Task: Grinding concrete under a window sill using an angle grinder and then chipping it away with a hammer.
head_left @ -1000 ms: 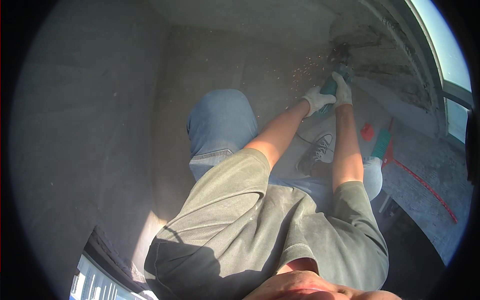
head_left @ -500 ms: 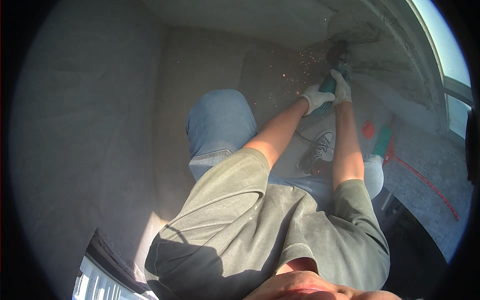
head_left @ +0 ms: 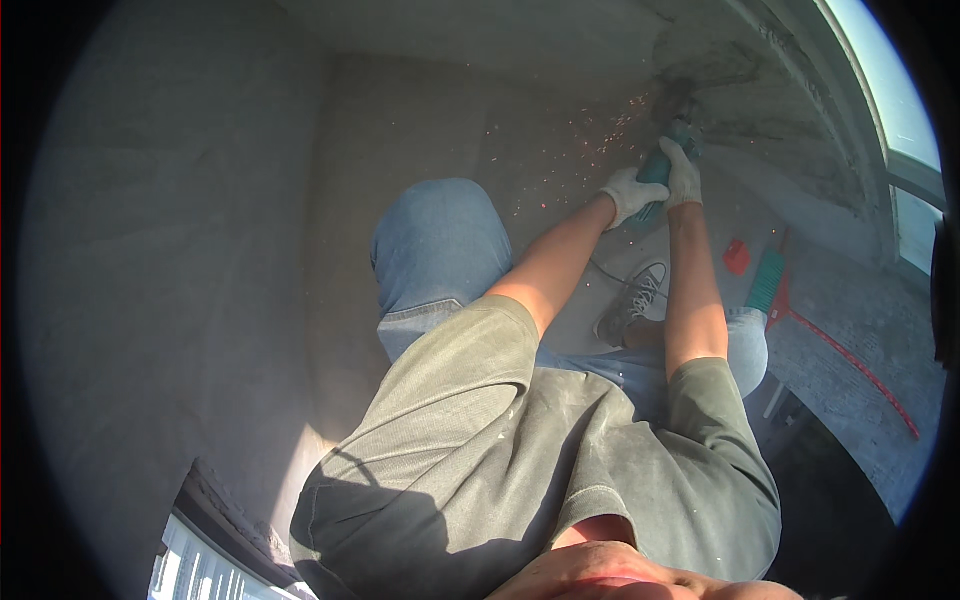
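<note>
My white-gloved left hand [head_left: 628, 194] grips the rear body of a green handheld grinder [head_left: 652, 170]. My white-gloved right hand [head_left: 683, 172] is closed on the same tool, higher up on its right side. The grinder's dark head [head_left: 674, 104] is at the rough, blackened lower part of the wall [head_left: 745, 115] below the window frame, with orange sparks spraying to its left. The exact contact point is hidden by dust and the tool. A dark cord [head_left: 613, 275] runs from near the tool's lower end past my sneaker [head_left: 632, 306].
My jeans-clad knee [head_left: 440, 235] is left of my arms. A small red object [head_left: 737, 256] and a broom with green bristles [head_left: 765, 277] and red handle [head_left: 860, 369] lie on the right. A window [head_left: 885, 90] borders the right side; a plain concrete wall [head_left: 170, 280] fills the left.
Both hands and the grinder have edged very slightly up and to the left. The scattered sparks differ in pattern between the frames.
</note>
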Available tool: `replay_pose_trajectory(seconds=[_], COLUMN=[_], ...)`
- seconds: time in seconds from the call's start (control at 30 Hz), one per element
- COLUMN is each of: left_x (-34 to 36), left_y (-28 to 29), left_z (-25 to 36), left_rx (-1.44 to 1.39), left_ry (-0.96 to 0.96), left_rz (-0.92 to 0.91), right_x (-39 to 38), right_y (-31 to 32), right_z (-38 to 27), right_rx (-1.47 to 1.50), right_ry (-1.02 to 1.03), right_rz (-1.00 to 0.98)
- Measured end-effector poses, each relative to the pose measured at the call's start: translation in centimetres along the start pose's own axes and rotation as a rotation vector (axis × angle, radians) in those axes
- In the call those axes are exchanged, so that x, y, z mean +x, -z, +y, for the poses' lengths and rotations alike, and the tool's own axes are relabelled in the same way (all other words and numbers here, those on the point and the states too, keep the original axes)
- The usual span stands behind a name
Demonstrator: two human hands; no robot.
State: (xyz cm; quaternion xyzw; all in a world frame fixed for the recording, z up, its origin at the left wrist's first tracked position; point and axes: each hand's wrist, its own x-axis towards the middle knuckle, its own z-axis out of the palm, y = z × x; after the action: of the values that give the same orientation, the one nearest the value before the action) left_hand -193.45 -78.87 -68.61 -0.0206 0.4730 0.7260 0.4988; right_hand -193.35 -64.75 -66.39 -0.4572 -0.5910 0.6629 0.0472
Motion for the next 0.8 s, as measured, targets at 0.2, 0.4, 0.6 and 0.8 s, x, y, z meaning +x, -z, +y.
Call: replay_pose_trajectory(seconds=[0.2,0.4,0.6,0.8], left_x=[0.03,-0.4,-0.17,0.13], left_y=[-0.13,-0.11,-0.09,-0.08], left_z=[-0.23,0.31,0.05,-0.31], left_rx=[-0.083,-0.063,-0.074,-0.037], left_ry=[-0.001,0.018,0.007,0.005], left_rz=[-0.018,-0.016,-0.032,-0.003], right_x=[-0.55,-0.53,-0.37,-0.51], right_y=[-0.22,-0.19,0.04,-0.19], right_z=[-0.37,-0.21,-0.02,-0.09], right_rx=[0.003,-0.011,0.02,0.045], right_ry=[0.01,0.02,0.012,0.027], right_rz=[-0.005,0.019,-0.017,-0.027])
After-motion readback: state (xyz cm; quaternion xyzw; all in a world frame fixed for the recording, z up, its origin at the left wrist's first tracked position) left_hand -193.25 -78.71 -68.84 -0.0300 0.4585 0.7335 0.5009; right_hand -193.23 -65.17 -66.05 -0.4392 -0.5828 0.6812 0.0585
